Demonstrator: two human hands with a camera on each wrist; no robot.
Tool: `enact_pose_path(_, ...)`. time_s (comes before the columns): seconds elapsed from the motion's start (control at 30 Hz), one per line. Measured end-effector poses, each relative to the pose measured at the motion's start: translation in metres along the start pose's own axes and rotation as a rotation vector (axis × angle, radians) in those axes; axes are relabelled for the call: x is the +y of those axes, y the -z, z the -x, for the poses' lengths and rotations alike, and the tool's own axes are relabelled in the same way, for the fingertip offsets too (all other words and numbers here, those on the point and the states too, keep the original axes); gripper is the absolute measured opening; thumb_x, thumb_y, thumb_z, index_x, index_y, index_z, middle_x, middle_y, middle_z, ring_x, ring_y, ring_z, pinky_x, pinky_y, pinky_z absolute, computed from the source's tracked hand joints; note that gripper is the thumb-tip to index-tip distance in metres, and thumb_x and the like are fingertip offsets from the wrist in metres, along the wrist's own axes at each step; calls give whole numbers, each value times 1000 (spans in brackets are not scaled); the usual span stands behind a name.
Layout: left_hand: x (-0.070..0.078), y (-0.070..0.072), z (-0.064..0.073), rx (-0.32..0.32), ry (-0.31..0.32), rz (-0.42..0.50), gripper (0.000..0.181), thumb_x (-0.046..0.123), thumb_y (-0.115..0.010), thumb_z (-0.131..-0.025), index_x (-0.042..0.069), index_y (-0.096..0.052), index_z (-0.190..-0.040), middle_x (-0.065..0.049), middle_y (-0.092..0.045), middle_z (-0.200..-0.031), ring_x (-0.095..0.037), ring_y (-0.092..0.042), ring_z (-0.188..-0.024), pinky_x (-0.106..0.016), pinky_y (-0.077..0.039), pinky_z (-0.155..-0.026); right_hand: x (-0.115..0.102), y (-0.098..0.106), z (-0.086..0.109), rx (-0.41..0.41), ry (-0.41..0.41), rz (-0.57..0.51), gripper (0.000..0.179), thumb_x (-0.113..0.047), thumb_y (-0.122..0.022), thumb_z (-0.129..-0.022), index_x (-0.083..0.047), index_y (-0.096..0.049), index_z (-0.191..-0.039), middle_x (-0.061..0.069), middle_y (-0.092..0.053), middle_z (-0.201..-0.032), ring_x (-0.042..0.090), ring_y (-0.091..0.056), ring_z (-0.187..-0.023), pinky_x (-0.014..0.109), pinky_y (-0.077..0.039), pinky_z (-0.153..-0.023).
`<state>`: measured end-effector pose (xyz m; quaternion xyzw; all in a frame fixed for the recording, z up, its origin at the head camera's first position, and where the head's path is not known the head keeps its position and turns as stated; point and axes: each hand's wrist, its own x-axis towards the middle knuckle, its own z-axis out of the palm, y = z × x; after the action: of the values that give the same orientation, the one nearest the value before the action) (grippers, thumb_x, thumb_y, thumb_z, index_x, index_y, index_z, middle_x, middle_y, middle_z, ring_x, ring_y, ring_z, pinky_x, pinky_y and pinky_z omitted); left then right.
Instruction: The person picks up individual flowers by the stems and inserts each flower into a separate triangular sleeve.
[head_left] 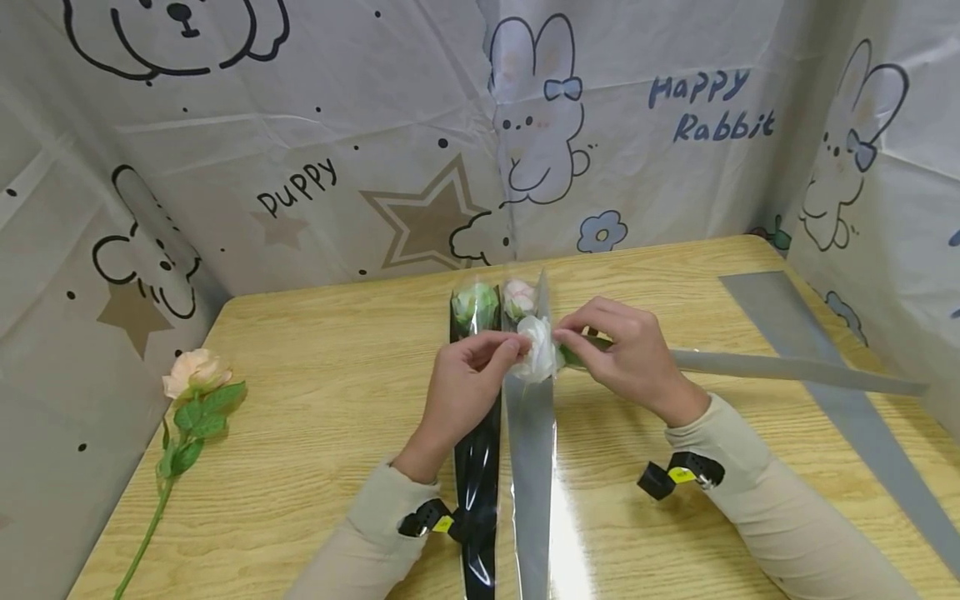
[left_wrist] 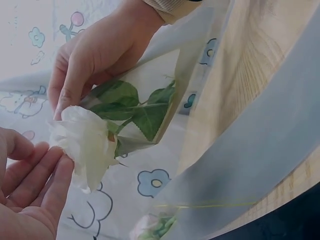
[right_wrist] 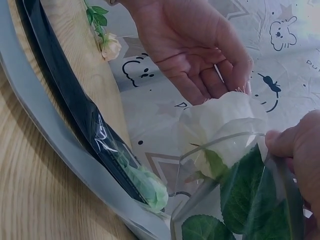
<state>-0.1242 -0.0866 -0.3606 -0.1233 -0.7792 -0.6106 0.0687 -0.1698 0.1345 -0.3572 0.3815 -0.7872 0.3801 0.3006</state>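
Note:
A white rose (head_left: 537,350) is held crosswise over the wrapped flowers, its bloom to the left. Thumb and forefinger of my left hand (head_left: 468,375) pinch at the petals' outer edge. On the other side, my right hand (head_left: 626,354) pinches the rim of a clear and grey flower sleeve (head_left: 765,367) just behind the bloom. Green leaves (right_wrist: 250,190) of this rose show through the clear film, while the bloom stands out at the sleeve's mouth. The stem's lower part is hidden inside the grey part.
Beneath the hands lie a black sleeve (head_left: 476,500) with a green rose (head_left: 475,307) and a grey sleeve (head_left: 531,467) with a pale pink rose (head_left: 519,297). An unwrapped peach rose (head_left: 197,373) lies at left. Another grey sleeve (head_left: 847,392) lies flat at right. Printed cloth (head_left: 420,108) surrounds the table.

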Motion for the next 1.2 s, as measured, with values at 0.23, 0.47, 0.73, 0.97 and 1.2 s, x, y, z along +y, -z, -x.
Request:
enact_pose_path(0.23, 0, 1, 0, 4, -16, -22, 22, 21, -63, -104, 7, -78, -113, -11, -79, -113, -22, -76, -107, -31, -63, -92, -1, 2, 0, -30, 11, -40, 11, 0, -82, -84, -9, -78, -88, 3, -76, -85, 6, -65, -71, 8, -54, -66)
enact_pose_path(0.47, -3, 7, -5, 80, 5, -55, 21, 22, -64, -104, 9, -78, -111, -10, -80, -110, -21, -76, -101, -35, -63, -91, -1, 4, 0, -30, 31, -65, 7, -1, -81, -86, -7, -77, -89, 4, -77, -87, 7, -66, -74, 8, -53, -66)
enact_pose_path(0.73, 2, 11, -4, 142, -4, -41, 20, 22, -65, -103, 9, -79, -108, -10, -80, -110, -22, -77, -101, -19, -58, -82, 0, 4, -1, 10, 21, -61, 3, -5, -80, -88, -5, -78, -89, 5, -77, -87, 7, -64, -73, 8, -49, -63)
enact_pose_path(0.97, -1, 6, -2, 74, 37, -51, 21, 20, -63, -104, 8, -79, -112, -9, -80, -113, -21, -76, -105, -31, -63, -91, 1, 1, 0, 15, 25, -64, 5, -2, -81, -86, -4, -78, -90, 7, -77, -86, 11, -67, -73, 8, -52, -66)
enact_pose_path(1.2, -4, 0, -1, 51, 13, -61, 22, 20, -64, -103, 7, -79, -113, -8, -80, -115, -21, -76, -105, -30, -63, -87, 1, 0, 1, -10, 34, -81, 7, -11, -77, -93, -5, -78, -92, 5, -77, -88, 10, -68, -75, 9, -53, -69)
